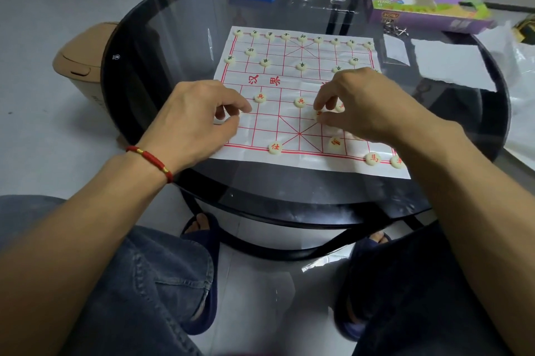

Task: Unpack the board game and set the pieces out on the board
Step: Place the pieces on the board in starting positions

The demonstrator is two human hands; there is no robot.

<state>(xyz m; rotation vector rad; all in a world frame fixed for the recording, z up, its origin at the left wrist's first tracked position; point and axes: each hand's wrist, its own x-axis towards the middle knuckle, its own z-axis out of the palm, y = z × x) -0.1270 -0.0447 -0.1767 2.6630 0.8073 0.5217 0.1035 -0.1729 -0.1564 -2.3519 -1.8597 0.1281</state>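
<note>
Between right fingertips [318,105] — a piece [319,114].

I sit at a round dark glass counter [162,46] on black curved legs [260,251], over a pale glossy tiled floor [37,112], a tan lidded bin [84,66] just beside it at my left.

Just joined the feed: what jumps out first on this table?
The white paper board with red grid lines at the centre of the dark glass table, green-marked pieces lined along its far edge. Both hands are over its near half: the right hand pinches a red-marked piece, the left hand curls over the left edge.
</note>
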